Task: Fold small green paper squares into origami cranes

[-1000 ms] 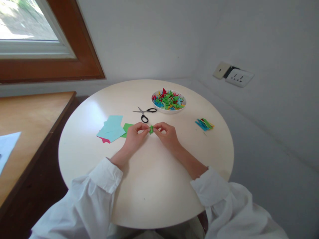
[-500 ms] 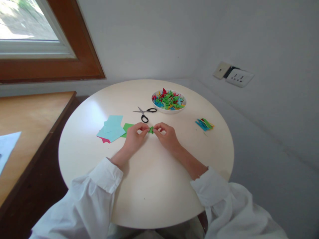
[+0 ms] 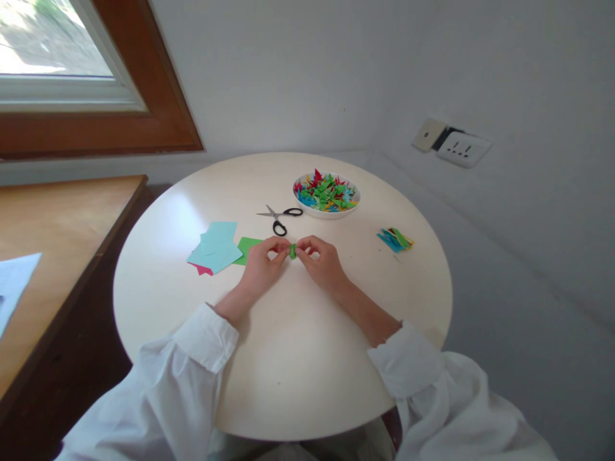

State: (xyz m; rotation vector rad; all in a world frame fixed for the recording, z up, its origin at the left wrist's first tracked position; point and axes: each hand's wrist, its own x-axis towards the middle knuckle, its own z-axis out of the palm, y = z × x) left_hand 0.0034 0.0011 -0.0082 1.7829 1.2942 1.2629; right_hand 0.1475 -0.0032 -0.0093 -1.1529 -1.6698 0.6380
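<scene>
A small folded piece of green paper [image 3: 293,251] is pinched between my two hands above the middle of the round table. My left hand [image 3: 265,261] grips its left side with thumb and fingertips. On its right side, my right hand [image 3: 323,259] pinches it the same way. The fingertips hide much of the folded paper. Just beyond my hands lie scissors [image 3: 278,216] with black handles, their blades apart. A green paper sheet [image 3: 248,247] is partly covered by my left hand.
Light-blue paper sheets [image 3: 217,248] overlap a pink sheet [image 3: 204,270] at left. A white bowl [image 3: 331,215] at the back holds many folded coloured paper pieces. Paper strips [image 3: 396,239] lie at right on the white table [image 3: 307,371]. A wooden desk [image 3: 72,221] stands at left.
The folded green paper looks slightly narrower between my fingertips, which have come a little closer together. Everything else stays in place apart from a tiny shift of the view.
</scene>
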